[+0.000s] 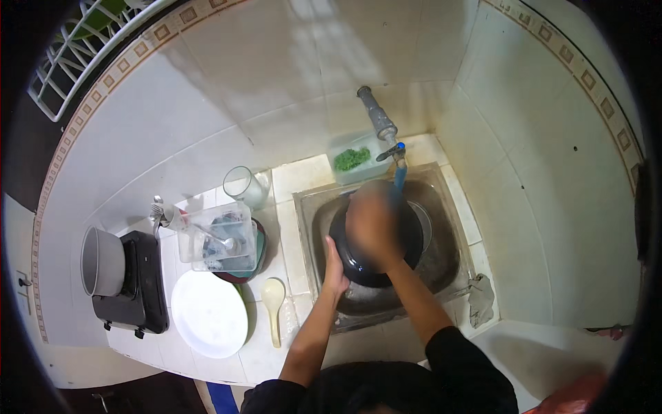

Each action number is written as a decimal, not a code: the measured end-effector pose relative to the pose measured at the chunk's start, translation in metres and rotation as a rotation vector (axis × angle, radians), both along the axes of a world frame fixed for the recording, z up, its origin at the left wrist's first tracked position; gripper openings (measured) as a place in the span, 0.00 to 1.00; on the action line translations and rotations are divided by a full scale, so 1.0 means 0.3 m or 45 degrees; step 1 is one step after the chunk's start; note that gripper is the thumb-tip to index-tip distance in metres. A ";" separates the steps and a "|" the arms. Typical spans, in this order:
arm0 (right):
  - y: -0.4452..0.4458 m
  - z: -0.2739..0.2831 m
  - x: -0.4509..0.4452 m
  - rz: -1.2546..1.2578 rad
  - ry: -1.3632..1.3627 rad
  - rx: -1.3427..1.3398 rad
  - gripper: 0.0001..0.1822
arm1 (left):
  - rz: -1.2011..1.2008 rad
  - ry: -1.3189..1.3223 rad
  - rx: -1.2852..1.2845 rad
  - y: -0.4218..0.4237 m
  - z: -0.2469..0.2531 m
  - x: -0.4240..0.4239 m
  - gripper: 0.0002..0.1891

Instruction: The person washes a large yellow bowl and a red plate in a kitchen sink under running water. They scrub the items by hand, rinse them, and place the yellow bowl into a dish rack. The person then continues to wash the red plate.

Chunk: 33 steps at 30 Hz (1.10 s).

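Observation:
A glossy black round vessel, perhaps a pot or pan, is inside the metal sink. My left hand grips its left side, thumb along the rim. Over the middle of the vessel is my right hand, too blurred to show its fingers or anything in them. A tap with a blue hose end hangs just beyond my right hand. Part of a round metal item shows behind the vessel's right side. At the sink's back edge, a green scouring pad lies in a translucent plastic tub.
Left of the sink are a cream rice paddle, a white plate, a clear plastic container over stacked dishes, and a drinking glass. Farther left, a metal pot sits on a black stove. A grey cloth lies right.

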State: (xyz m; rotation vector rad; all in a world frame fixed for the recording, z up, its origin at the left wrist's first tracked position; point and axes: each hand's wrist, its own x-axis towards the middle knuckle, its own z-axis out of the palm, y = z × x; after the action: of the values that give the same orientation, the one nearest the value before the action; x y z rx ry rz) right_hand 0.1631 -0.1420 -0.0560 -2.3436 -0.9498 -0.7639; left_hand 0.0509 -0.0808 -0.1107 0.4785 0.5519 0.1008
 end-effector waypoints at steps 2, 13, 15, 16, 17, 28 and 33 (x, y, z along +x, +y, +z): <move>-0.011 -0.010 -0.008 0.214 0.142 -0.049 0.19 | 0.009 -0.054 0.038 0.025 -0.017 0.007 0.39; -0.336 -0.099 0.271 0.183 2.211 0.203 0.26 | -0.199 0.057 -0.039 0.118 0.026 -0.018 0.38; -0.378 -0.017 0.143 0.233 2.309 0.626 0.35 | -0.272 0.121 -0.054 0.159 0.028 0.007 0.36; -0.389 0.029 0.093 0.258 2.331 0.840 0.40 | -0.259 0.136 0.020 0.164 0.019 0.034 0.34; -0.385 0.039 0.060 0.175 2.274 1.022 0.41 | -0.250 0.160 0.094 0.161 -0.007 0.054 0.32; -0.332 -0.103 -0.119 0.026 1.927 1.656 0.38 | -0.052 0.147 2.756 -0.266 0.098 0.161 0.27; -0.377 -0.109 -0.154 0.234 2.089 1.946 0.32 | -0.535 -0.124 2.775 -0.026 0.228 0.307 0.28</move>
State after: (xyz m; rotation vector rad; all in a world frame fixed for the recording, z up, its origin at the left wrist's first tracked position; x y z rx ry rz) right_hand 0.1170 -0.2551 -0.0887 -0.7865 0.2519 0.5195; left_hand 0.1429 -0.0885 -0.0422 2.6652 0.0010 0.3034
